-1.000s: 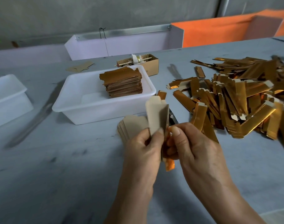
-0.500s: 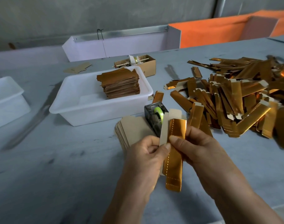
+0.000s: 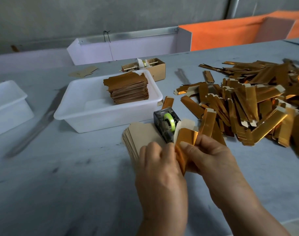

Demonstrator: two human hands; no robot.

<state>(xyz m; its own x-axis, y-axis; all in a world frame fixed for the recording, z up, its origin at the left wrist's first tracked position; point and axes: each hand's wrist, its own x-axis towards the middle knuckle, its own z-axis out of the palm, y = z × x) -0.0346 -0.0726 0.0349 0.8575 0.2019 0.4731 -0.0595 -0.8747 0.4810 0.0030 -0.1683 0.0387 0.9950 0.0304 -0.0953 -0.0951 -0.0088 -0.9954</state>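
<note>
Left hand (image 3: 159, 169) and right hand (image 3: 211, 160): fingers curled, pinching one gold carton blank (image 3: 186, 136) between them; tape dispenser (image 3: 165, 125) just beyond the fingers. Recommended: align edges squarely, crease firmly before taping.

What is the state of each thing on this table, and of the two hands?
gold card: partly folded, held by both hands.
left hand: pinches the gold card.
right hand: pinches the gold card.
tape dispenser: upright, green roll inside.
white tub: open, holds a card stack.
brown stack: lies flat.
gold pile: loose heap.
</note>
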